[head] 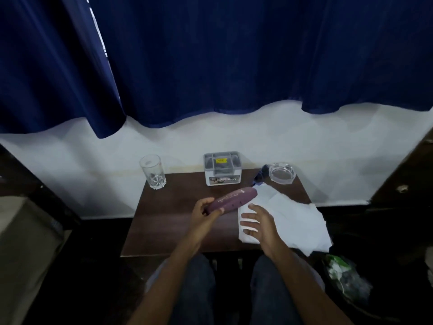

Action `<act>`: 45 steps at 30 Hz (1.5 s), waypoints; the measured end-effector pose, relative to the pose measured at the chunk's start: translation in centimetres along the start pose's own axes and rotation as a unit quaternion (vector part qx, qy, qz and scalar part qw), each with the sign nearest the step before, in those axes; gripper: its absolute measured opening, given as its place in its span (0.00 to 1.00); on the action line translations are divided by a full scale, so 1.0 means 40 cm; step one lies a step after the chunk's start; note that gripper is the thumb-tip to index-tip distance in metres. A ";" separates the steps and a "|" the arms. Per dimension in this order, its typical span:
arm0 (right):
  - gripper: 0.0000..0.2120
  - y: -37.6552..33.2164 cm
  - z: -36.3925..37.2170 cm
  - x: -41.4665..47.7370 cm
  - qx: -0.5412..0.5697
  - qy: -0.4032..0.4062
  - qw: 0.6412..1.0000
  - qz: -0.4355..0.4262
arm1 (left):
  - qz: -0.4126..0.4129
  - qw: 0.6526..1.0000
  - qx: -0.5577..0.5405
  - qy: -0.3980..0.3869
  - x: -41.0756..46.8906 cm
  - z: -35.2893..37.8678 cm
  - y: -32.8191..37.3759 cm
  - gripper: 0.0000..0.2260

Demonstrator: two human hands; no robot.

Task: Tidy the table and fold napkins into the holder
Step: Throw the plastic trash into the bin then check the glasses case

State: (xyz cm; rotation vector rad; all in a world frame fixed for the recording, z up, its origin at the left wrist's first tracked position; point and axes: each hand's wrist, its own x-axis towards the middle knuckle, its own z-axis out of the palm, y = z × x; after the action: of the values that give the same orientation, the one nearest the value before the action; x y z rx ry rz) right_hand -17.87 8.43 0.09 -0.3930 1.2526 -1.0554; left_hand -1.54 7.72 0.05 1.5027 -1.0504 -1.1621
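Note:
White napkins lie spread in a loose pile on the right half of the small dark wooden table, overhanging its right edge. My right hand rests flat on the pile's left part with fingers straight. My left hand grips the near end of a purple elongated case, held tilted just above the table, its far end over the napkins. A grey square holder stands at the table's back edge, with a dark item and a yellow tag inside.
A drinking glass stands at the back left corner. A glass ashtray sits at the back right, with a dark blue object beside it. A plastic bag lies on the floor to the right. My knees are under the table's front edge.

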 end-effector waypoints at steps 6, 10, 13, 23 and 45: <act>0.12 0.066 0.027 0.016 0.172 -0.097 0.980 0.000 | -0.010 0.998 -0.053 -0.026 -0.035 -0.024 -0.065 0.07; 0.11 0.071 0.041 0.043 0.116 -0.105 0.988 -0.009 | -0.007 1.000 -0.004 -0.029 0.004 -0.048 -0.094 0.06; 0.09 0.058 0.051 0.060 0.069 -0.085 0.993 -0.034 | 0.057 0.995 0.081 -0.025 0.035 -0.052 -0.099 0.07; 0.15 -0.007 0.152 0.174 0.003 -0.065 0.990 -0.126 | 0.239 0.931 0.274 0.041 0.155 -0.027 -0.046 0.12; 0.18 -0.010 0.156 0.183 0.054 -0.063 0.991 -0.102 | 0.083 0.981 0.173 0.025 0.206 -0.051 -0.040 0.18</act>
State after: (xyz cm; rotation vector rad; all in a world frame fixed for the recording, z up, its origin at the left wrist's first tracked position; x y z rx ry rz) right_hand -12.80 0.46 -1.79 -0.5054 1.0535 -1.2469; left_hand 2.13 0.41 -2.77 1.6631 -1.3675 -0.8513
